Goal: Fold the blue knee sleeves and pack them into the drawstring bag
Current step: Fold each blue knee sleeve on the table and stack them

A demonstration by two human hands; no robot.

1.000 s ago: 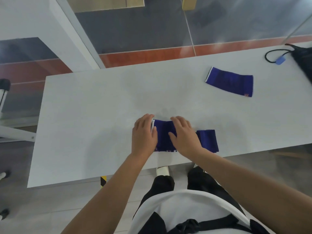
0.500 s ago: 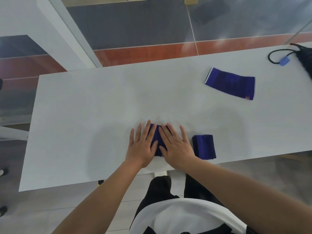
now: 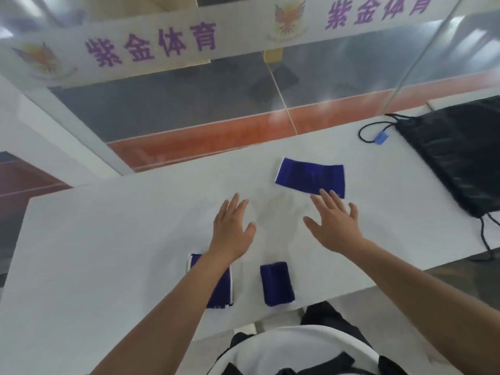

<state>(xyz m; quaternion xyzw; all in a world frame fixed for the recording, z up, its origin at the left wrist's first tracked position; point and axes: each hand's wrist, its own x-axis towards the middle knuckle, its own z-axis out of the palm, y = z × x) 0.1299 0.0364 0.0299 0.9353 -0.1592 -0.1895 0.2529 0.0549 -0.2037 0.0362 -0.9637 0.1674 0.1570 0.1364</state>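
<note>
Two folded blue knee sleeves lie near the table's front edge: one (image 3: 223,288) partly under my left forearm, the other (image 3: 276,283) just right of it. An unfolded blue sleeve (image 3: 308,176) lies flat farther back. My right hand (image 3: 334,224) hovers open, fingertips at that sleeve's near edge. My left hand (image 3: 232,228) is open over bare table, holding nothing. The black drawstring bag (image 3: 460,155) lies flat at the right, its cord with a blue toggle (image 3: 381,138) trailing left.
The white table (image 3: 108,239) runs left to right, with its front edge close to my body. A glass partition with a printed white band (image 3: 162,47) stands right behind the table. A bag cord (image 3: 485,239) hangs over the right front edge.
Both hands left the sleeve they were pressing flat and moved forward with fingers spread, the right one toward the unfolded sleeve. The view tilted up, showing more of the bag and the partition.
</note>
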